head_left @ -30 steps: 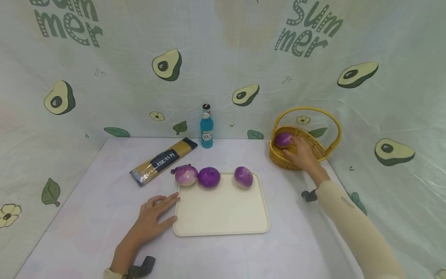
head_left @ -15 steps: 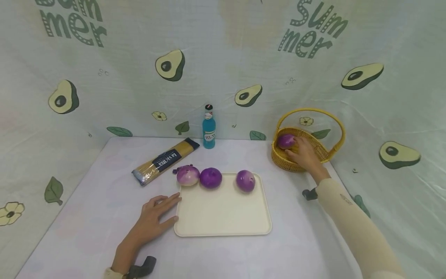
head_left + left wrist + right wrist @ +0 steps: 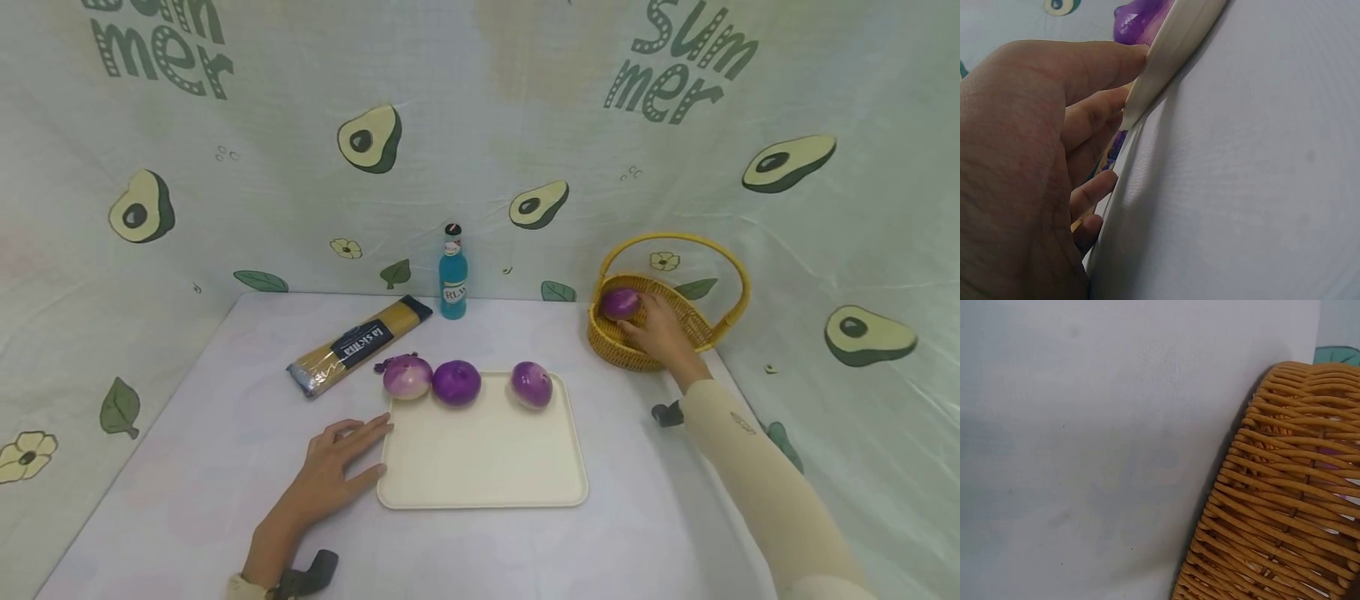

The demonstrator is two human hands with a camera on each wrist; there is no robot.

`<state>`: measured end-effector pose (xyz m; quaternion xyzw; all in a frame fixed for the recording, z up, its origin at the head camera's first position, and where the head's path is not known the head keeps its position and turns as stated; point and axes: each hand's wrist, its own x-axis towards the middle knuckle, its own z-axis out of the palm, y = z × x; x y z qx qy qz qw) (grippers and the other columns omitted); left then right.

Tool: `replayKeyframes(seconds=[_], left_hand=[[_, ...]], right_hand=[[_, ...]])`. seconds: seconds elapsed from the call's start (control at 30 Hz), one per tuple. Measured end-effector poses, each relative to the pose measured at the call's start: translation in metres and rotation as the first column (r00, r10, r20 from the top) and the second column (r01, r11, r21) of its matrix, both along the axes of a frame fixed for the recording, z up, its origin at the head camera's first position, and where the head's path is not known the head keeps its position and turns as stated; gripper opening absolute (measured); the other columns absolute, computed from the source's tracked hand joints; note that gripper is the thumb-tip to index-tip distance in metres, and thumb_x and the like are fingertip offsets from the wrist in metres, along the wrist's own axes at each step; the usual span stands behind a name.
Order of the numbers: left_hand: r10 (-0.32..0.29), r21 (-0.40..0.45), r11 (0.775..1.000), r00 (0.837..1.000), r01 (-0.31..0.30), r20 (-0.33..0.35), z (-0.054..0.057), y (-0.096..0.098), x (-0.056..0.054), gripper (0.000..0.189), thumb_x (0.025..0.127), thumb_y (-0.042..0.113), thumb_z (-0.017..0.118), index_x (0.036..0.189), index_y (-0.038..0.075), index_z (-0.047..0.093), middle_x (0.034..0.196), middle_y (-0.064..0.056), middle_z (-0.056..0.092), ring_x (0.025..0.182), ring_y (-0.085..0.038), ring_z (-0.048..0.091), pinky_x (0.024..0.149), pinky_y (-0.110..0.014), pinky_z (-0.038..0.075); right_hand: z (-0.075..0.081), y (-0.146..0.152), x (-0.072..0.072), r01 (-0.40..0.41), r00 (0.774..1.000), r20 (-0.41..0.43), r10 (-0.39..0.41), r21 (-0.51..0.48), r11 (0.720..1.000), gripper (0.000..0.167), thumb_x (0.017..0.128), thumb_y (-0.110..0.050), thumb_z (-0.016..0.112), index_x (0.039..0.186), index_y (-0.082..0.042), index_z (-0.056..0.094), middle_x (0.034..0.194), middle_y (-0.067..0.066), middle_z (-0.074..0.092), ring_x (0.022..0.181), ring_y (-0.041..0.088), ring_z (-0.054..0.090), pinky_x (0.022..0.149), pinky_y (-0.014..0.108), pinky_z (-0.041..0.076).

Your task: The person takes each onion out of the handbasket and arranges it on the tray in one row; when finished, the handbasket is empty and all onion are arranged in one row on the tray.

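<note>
My left hand (image 3: 330, 467) rests at the left edge of a cream tray (image 3: 487, 467), fingertips and thumb touching its rim; the left wrist view shows the fingers (image 3: 1100, 72) against that rim. Along the tray's back edge sit a pale purple-and-white onion (image 3: 407, 380), a dark purple onion (image 3: 457, 384) and another purple onion (image 3: 532, 386) to the right. My right hand (image 3: 663, 333) reaches into a wicker basket (image 3: 626, 357), fingertips at the right side of a purple onion (image 3: 620, 304) inside, thumb apart below it. The right wrist view shows only the basket's woven side (image 3: 1285, 500) and the tabletop.
A pack of spaghetti (image 3: 360, 346) lies slanted at the back left. Beside it a blue bottle (image 3: 453, 283) stands upright near the back wall. The basket's tall handle (image 3: 671, 238) arches over my right hand. A small dark purple thing (image 3: 386, 364) shows behind the leftmost onion.
The whole head view shifts slightly to the right. Both hands keep nearly the same places, the left at the tray and the right at the onion in the basket.
</note>
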<state>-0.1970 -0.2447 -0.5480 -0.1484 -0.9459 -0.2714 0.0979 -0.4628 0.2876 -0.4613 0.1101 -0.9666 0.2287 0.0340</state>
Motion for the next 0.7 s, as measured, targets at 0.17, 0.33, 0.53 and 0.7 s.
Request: replayKeyframes(seconds=[0.17,0.33,0.53,0.7], left_hand=[[-0.001,0.0,1.0,1.0,0.001,0.001,-0.001,0.0,0.0,0.059,0.092,0.044,0.068,0.147,0.029,0.052,0.152,0.014,0.046,0.132,-0.023,0.038,0.101,-0.055,0.024],[0.005,0.0,1.0,1.0,-0.005,0.007,-0.002,-0.001,-0.001,0.06,0.092,0.045,0.068,0.148,0.03,0.051,0.152,0.015,0.045,0.132,-0.024,0.038,0.101,-0.055,0.024],[0.006,-0.003,1.0,1.0,-0.006,0.012,-0.001,0.0,0.0,0.059,0.092,0.045,0.067,0.147,0.03,0.052,0.153,0.015,0.044,0.133,-0.025,0.038,0.101,-0.056,0.024],[0.014,-0.012,1.0,1.0,-0.014,0.025,0.0,0.0,-0.001,0.058,0.093,0.046,0.066,0.147,0.029,0.053,0.153,0.014,0.044,0.134,-0.026,0.037,0.102,-0.057,0.024]], right_hand=[[-0.004,0.002,-0.004,0.01,1.0,0.008,-0.01,-0.002,1.0,0.077,0.098,-0.028,0.065,0.149,0.014,0.025,0.152,0.037,0.023,0.141,0.052,0.022,0.114,0.062,0.019],[-0.005,0.002,-0.006,0.013,1.0,0.021,-0.013,-0.001,1.0,0.078,0.098,-0.027,0.065,0.15,0.014,0.023,0.153,0.037,0.02,0.142,0.052,0.019,0.114,0.062,0.017],[-0.006,0.001,-0.009,0.017,0.999,0.027,-0.017,0.001,1.0,0.08,0.098,-0.029,0.065,0.15,0.013,0.022,0.153,0.037,0.02,0.141,0.052,0.021,0.114,0.063,0.019],[-0.008,0.001,-0.012,0.032,0.999,0.043,-0.031,-0.005,0.999,0.084,0.098,-0.033,0.065,0.152,0.012,0.019,0.155,0.036,0.016,0.142,0.052,0.02,0.114,0.063,0.018]])
